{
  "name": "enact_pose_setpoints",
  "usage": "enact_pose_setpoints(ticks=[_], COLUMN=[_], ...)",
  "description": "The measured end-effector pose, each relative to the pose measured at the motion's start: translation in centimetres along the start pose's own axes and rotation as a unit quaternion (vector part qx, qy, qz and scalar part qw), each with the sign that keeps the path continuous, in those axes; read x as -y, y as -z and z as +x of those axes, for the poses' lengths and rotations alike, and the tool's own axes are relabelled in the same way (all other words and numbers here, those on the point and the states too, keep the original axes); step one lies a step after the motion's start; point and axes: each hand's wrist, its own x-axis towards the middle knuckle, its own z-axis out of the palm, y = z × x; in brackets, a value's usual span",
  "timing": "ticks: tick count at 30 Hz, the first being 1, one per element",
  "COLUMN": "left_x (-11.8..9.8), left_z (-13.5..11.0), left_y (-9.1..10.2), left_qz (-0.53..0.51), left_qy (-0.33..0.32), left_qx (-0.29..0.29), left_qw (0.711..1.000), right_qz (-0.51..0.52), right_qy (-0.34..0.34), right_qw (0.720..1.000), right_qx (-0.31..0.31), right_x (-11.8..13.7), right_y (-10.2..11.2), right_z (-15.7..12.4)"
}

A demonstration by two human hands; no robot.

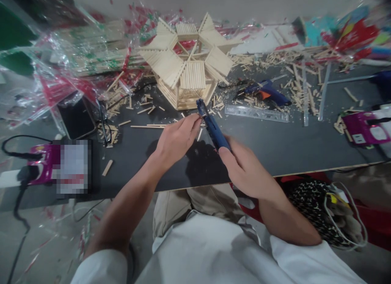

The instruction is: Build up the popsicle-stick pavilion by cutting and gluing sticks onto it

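My right hand (244, 166) is wrapped round a dark blue hand cutter (214, 129), its narrow head pointing away from me and tilted to the left. Just left of that head, my left hand (179, 139) is closed in a pinch. What its fingertips hold is too small and hidden to make out. Beyond both hands stands a six-sided model of pale wooden sticks (193, 74), with slatted panels flaring outward round an open middle. Two long thin sticks (146, 126) lie on the dark table (262, 145) beside my left hand.
A clear ruler (256, 113), a blue glue gun (269, 92) and glue sticks (305, 92) lie to the right among cut stick pieces. At left are a phone (76, 115) and a purple power strip (41, 164). Another purple strip (363, 127) sits far right. Plastic wrapping (76, 52) covers the back left.
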Motion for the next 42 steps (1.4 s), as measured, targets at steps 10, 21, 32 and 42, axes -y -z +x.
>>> enact_pose_setpoints(ticks=[10, 21, 32, 42], left_x=[-0.01, 0.05, 0.06, 0.26], left_z=[0.03, 0.08, 0.08, 0.01], left_y=[0.17, 0.08, 0.04, -0.05], left_qz=[-0.008, -0.013, -0.022, -0.018], left_qy=[0.008, -0.008, -0.017, -0.019], left_qx=[0.012, -0.004, -0.019, -0.016], left_qw=[1.0, 1.0, 0.999, 1.0], right_qz=[-0.016, 0.01, -0.008, -0.01], right_qy=[0.015, 0.006, 0.005, -0.041], right_qw=[1.0, 1.0, 1.0, 0.999], right_qx=[-0.015, -0.006, -0.005, 0.002], right_x=[0.08, 0.01, 0.27, 0.65], right_y=[-0.49, -0.02, -0.19, -0.16], right_z=[-0.2, -0.18, -0.14, 0.37])
